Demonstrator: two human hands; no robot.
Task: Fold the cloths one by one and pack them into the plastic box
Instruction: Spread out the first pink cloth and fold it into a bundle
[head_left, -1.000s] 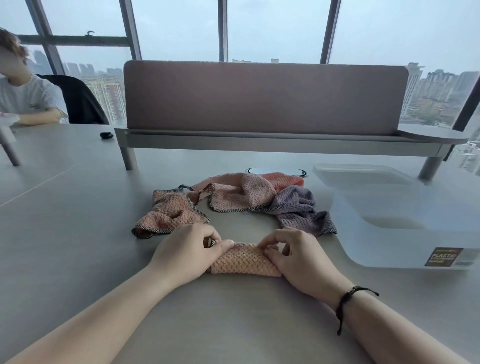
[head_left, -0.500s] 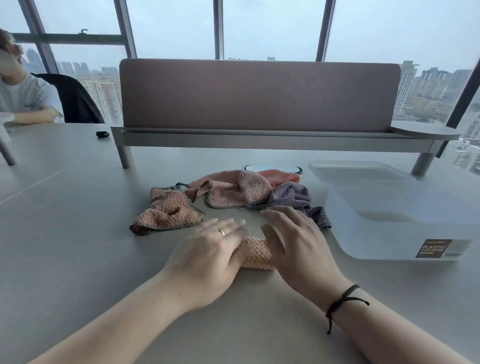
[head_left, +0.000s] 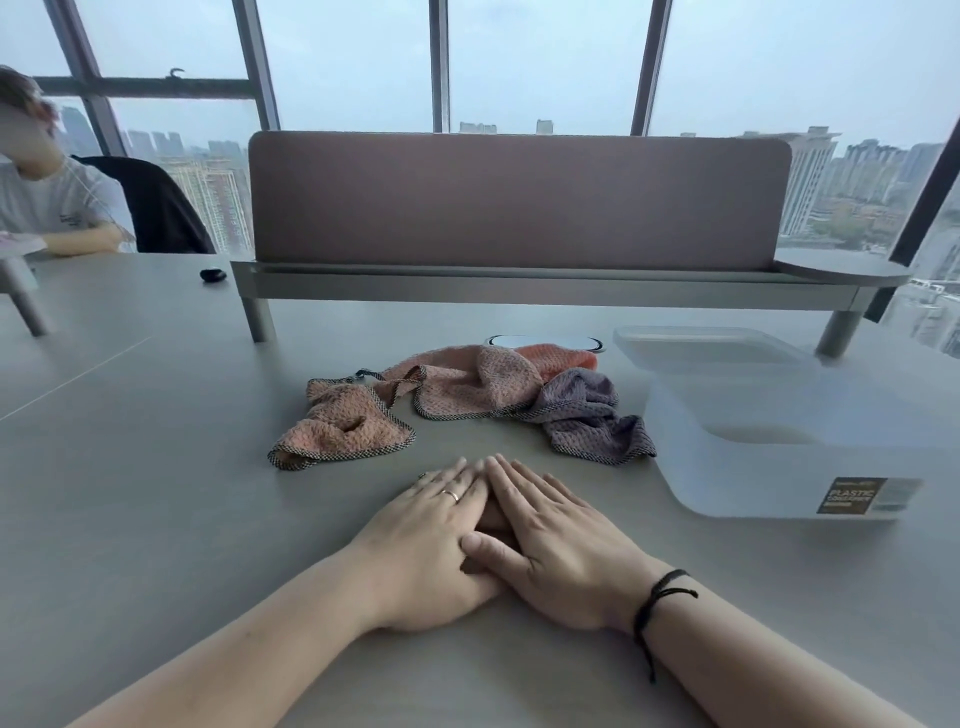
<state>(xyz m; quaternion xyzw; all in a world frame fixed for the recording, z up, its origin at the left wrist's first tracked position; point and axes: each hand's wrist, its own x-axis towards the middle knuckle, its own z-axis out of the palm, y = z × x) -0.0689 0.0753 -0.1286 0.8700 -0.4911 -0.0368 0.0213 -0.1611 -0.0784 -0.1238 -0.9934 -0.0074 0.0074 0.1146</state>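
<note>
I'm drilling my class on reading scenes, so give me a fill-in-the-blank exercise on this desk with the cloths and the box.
1. Both hands, the left hand and the right hand, lie ____ on the table.
2. The plastic box stands to the ____ of the cloths.
3. The cloth nearest the box is the ____ cloth.
4. The ring sits on the ____ hand.

Missing: flat; right; purple; left

— What fills the top of the frame?
— Tall windows (head_left: 540, 57) with dark mullions, hazy daylight and city towers beyond.
— And below them?
— A brown divider panel (head_left: 519, 200) on a grey raised shelf (head_left: 545, 288), standing on the grey table (head_left: 130, 493). At upper left, a seated person (head_left: 47, 202) beside a black chair (head_left: 156, 208).
</note>
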